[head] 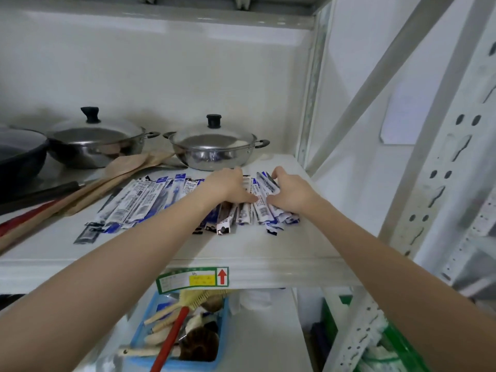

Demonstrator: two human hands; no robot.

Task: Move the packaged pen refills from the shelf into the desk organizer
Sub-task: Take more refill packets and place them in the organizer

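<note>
white shelf under scattered refill packets

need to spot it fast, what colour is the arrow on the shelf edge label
Red, pointing up, on the green-bordered label stuck to the shelf front edge; the head view shows it.

Blue-and-white refill packets; silver pots, black knobs.

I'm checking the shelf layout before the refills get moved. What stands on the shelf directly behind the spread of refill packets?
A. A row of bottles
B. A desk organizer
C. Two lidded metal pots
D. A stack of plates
C: two lidded metal pots with black knobs stand at the back of the shelf, behind the refill packets.
</note>
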